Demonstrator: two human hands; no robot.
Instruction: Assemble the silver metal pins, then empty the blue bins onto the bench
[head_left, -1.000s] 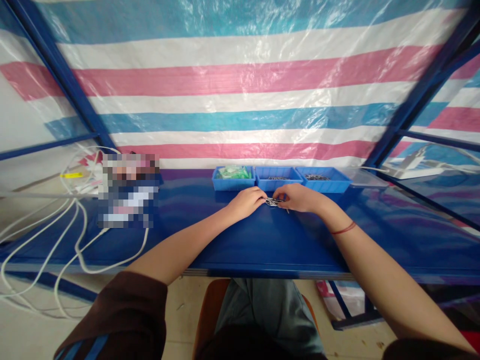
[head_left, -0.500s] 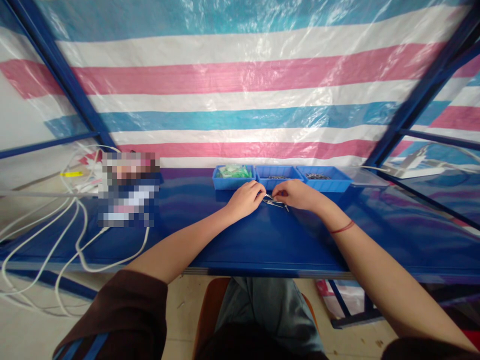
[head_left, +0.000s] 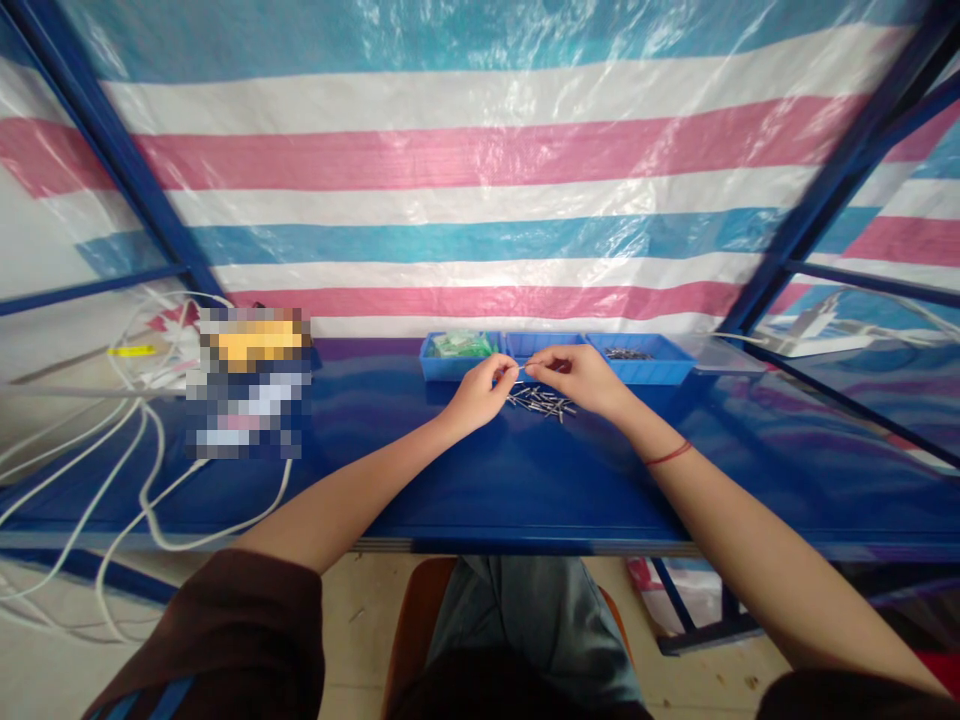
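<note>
My left hand (head_left: pixel 484 388) is closed in a pinch, with thumb and index finger together on a small thin metal piece (head_left: pixel 523 367). Facing it, my right hand (head_left: pixel 576 375) pinches the other end of that piece. Its exact kind is too small to make out. Just below both hands, a loose pile of short silvery metal pins (head_left: pixel 546 401) lies on the blue table (head_left: pixel 525 480). Behind the hands stands the middle blue bin (head_left: pixel 541 345), partly hidden by them.
A left blue bin (head_left: pixel 459 370) holds green and clear small packets. The right blue bin (head_left: pixel 660 373) contains dark metal pieces. White cables (head_left: pixel 150 480) run over the table's left side by a pixelated item (head_left: pixel 251 385). A clear sheet (head_left: pixel 724 358) lies right of the bins.
Both hands have lifted slightly off the pile, which now shows more fully. A thin metal piece now spans the gap between my fingertips. The view has shifted a little.
</note>
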